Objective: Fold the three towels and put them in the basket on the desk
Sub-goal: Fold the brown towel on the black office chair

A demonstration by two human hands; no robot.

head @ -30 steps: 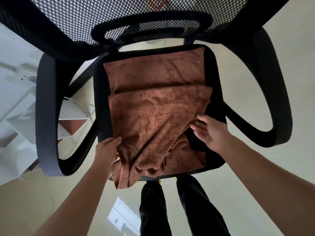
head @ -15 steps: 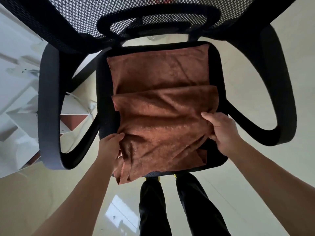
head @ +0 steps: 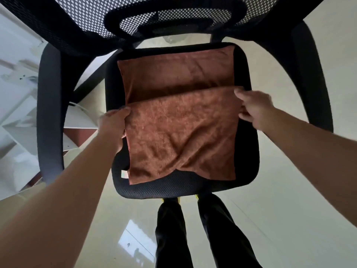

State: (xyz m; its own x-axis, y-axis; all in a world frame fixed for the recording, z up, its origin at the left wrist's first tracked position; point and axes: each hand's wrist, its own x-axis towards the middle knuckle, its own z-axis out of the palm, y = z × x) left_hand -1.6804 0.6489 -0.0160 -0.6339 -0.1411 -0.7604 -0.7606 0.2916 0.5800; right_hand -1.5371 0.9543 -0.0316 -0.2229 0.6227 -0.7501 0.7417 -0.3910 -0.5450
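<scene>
Since a second ago both my hands moved up the towel's sides, from its bunched near end to the corners of the upper layer, and the crumpled heap there is now pulled mostly flat.

Brown towel (head: pixel 179 130) lies on the chair seat (head: pixel 245 144), covering most of it. Left hand (head: pixel 114 124) is clamped on the towel's left corner, thumb on top of the cloth. Right hand (head: pixel 255 109) pinches the right corner, fingers curled around the edge. Hands are well apart, one at each side of the seat.

Towel look: rust-brown, fuzzy terry-like nap, roughly square outline. Two layers show: a smoother back part lying flat toward the backrest (head: pixel 154 14), and a front layer overlapping it with a straight fold line running between my hands. Front layer has a few diagonal creases toward the seat's near edge; its hem curves up in the middle, exposing seat mesh. Small pale tag (head: pixel 123 174) at the towel's near-left corner.

Seat: black, rounded-square, fine mesh fabric. Backrest: black open mesh with round holes. Curved dark armrests (head: pixel 50 113) on both sides of the seat.

Floor (head: pixel 289 200) under the chair is glossy, pale. My dark trouser legs (head: pixel 173 229) stand just in front of the seat.
</scene>
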